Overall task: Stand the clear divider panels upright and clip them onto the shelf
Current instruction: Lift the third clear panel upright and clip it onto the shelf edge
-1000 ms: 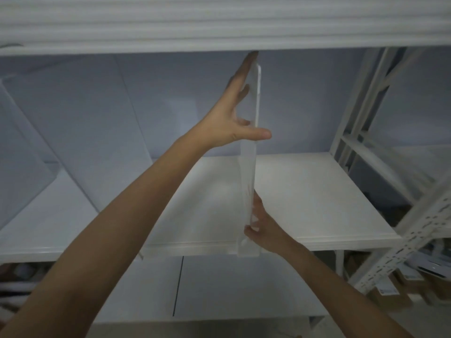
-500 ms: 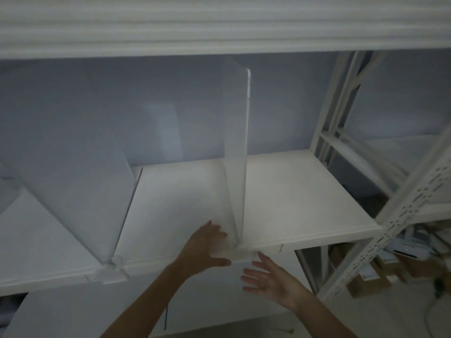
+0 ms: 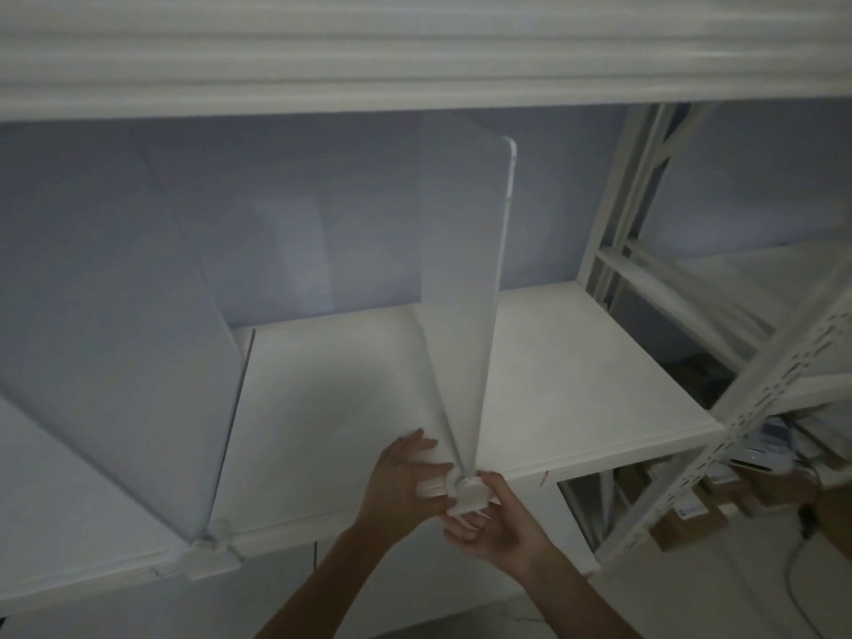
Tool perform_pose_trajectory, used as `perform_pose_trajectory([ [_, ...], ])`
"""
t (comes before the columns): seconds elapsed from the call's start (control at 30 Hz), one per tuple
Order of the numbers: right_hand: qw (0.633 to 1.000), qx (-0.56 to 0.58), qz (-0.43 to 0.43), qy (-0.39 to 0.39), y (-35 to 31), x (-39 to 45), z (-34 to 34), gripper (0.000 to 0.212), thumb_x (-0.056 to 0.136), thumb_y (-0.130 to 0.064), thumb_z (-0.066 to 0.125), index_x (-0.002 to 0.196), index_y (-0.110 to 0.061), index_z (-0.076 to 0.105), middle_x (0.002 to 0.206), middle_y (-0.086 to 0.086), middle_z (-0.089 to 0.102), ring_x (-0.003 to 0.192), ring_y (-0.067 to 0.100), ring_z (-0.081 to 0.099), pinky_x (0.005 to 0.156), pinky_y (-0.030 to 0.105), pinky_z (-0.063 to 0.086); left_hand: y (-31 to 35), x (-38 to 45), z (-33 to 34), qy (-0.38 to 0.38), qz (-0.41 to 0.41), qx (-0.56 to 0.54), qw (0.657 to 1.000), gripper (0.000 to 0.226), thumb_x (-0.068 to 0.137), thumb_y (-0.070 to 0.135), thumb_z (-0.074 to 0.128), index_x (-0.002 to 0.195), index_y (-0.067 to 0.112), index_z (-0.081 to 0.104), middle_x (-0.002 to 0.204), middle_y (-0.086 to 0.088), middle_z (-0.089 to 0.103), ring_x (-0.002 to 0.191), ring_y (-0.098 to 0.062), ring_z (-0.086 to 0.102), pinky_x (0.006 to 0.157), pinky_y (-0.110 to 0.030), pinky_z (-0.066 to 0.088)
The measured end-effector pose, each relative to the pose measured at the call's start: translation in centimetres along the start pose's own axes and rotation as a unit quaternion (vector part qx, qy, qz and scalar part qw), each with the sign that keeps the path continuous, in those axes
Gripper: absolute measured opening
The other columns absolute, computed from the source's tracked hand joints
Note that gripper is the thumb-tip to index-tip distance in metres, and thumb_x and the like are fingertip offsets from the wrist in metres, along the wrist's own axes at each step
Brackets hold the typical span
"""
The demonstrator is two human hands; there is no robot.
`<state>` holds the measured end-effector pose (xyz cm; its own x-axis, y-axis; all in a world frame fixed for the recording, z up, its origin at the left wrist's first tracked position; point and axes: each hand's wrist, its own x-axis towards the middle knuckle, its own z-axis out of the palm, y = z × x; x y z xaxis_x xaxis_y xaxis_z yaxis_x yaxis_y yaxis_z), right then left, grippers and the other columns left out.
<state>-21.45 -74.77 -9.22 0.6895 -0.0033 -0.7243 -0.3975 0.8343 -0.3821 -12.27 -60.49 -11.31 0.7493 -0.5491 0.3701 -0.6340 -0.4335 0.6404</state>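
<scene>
A clear divider panel (image 3: 465,279) stands upright on the white shelf (image 3: 576,389), its front foot a white clip (image 3: 471,494) over the shelf's front lip. My left hand (image 3: 405,477) lies flat on the shelf just left of the panel's base, thumb against the clip. My right hand (image 3: 495,530) cups the clip from below and in front, fingers curled around it. A second clear divider panel (image 3: 115,343) stands further left, with its own clip (image 3: 207,544) on the shelf edge.
An upper shelf (image 3: 415,57) hangs close above the panels' tops. A white perforated rack upright (image 3: 756,398) and diagonal braces stand to the right, with cardboard boxes (image 3: 687,514) and a cable (image 3: 807,537) low behind them.
My left hand came down from the panel's top edge to its base. My right hand left the panel's lower edge, opened, then closed under the clip. The view shifted left, revealing the second panel.
</scene>
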Motion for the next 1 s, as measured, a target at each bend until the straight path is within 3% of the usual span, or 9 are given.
perform_pose_trajectory([
  [0.23,0.998,-0.012,0.046,0.035,-1.1,-0.5,0.5,0.036,0.057,-0.011,0.073,0.087,-0.004,0.055,0.088,0.018,0.056,0.077,0.036,0.059,0.082,0.046,0.042,-0.3,0.7,-0.2,-0.032,0.023,0.06,0.997,0.048,0.051,0.063,0.069,0.085,0.029,0.073,0.117,0.009,0.064,0.125,-0.005,0.038,0.108,-0.008,0.013],
  [0.43,0.995,-0.036,0.079,0.045,-1.8,-0.4,0.8,0.021,0.065,-0.011,0.069,0.078,-0.003,0.054,0.088,0.017,0.053,0.08,0.037,0.057,0.073,0.044,0.04,0.0,0.9,-0.2,-0.04,0.028,0.103,0.993,0.046,0.055,0.068,0.062,0.08,0.032,0.073,0.121,0.007,0.065,0.128,-0.003,0.032,0.106,-0.012,0.009],
  [0.6,0.994,-0.037,0.096,0.044,-2.3,0.1,0.4,0.018,0.066,-0.008,0.068,0.077,-0.002,0.055,0.093,0.018,0.054,0.088,0.04,0.057,0.08,0.048,0.039,0.6,1.0,0.0,-0.029,0.043,0.126,0.991,0.044,0.057,0.068,0.059,0.076,0.031,0.074,0.116,0.006,0.067,0.125,-0.006,0.035,0.108,-0.006,0.004],
  [0.77,0.994,-0.035,0.093,0.041,-3.6,0.1,-0.7,0.013,0.07,-0.009,0.065,0.073,-0.002,0.055,0.089,0.017,0.053,0.083,0.037,0.057,0.081,0.046,0.039,1.0,1.4,1.5,-0.022,0.048,0.119,0.991,0.058,0.061,0.078,0.052,0.084,0.03,0.074,0.124,0.011,0.059,0.129,-0.004,0.031,0.11,-0.01,0.005],
  [1.0,0.994,-0.022,0.103,0.028,-6.4,0.0,-3.5,0.015,0.065,-0.009,0.066,0.076,-0.001,0.058,0.088,0.017,0.058,0.087,0.04,0.059,0.084,0.047,0.039,3.1,3.4,4.0,-0.043,0.058,0.127,0.989,0.047,0.061,0.066,0.059,0.084,0.028,0.075,0.124,0.003,0.063,0.129,-0.007,0.033,0.109,-0.015,0.01],
])
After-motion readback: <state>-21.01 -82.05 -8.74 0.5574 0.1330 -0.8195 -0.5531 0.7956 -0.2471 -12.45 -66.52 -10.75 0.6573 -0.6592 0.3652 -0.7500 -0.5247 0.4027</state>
